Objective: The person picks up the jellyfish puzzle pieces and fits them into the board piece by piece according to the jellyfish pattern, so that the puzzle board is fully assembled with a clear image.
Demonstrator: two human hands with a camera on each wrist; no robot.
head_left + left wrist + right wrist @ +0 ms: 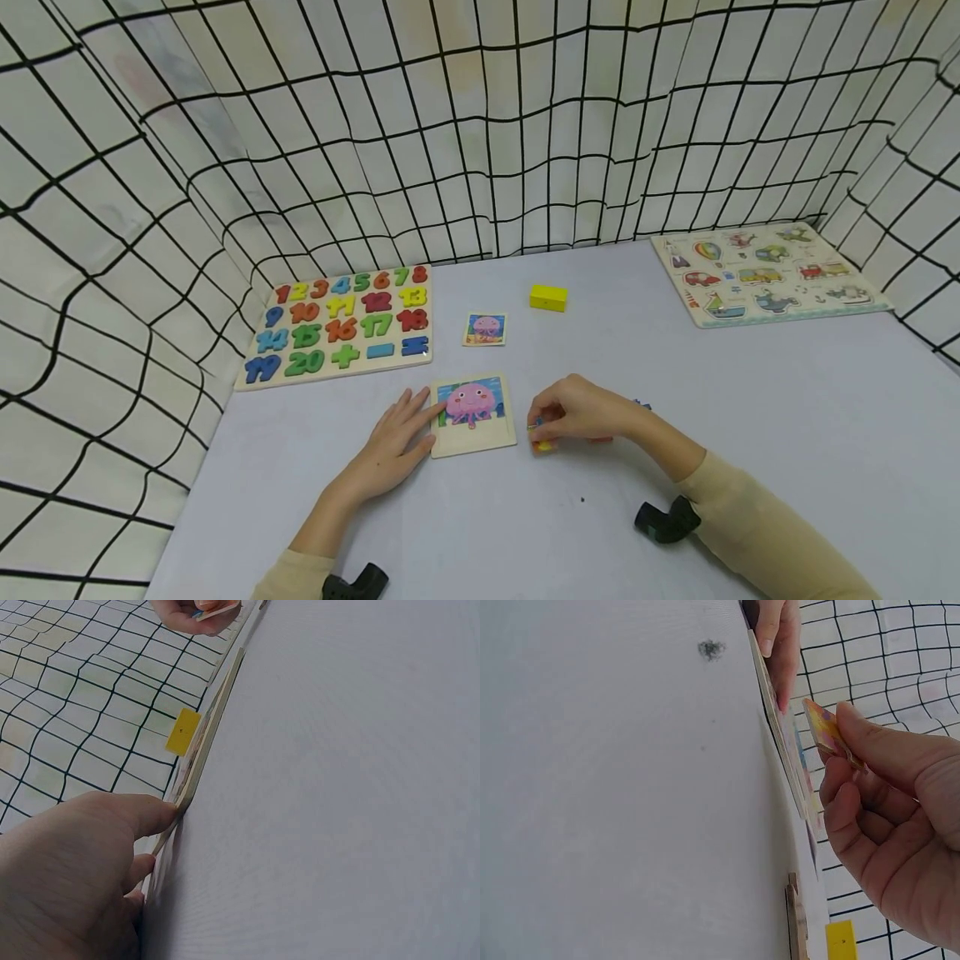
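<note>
A square wooden puzzle board (471, 442) lies before me, its upper part filled with a pink jellyfish picture and its lower strip bare wood. Spread fingers of my left hand (390, 454) rest at the board's left side, with the index fingertip over the picture. Just right of the board, my right hand (581, 408) pinches a small puzzle piece (826, 729) between thumb and fingers; yellow, orange and purple show on it. More puzzle pieces (602, 440) lie partly hidden beneath that hand and wrist.
Behind the board sit a small jellyfish picture card (484, 329) and a yellow block (548, 297). A number puzzle (352, 333) lies at the left, a vehicle puzzle (772, 275) at the far right. Black-grid netting (480, 142) surrounds the table's back and sides.
</note>
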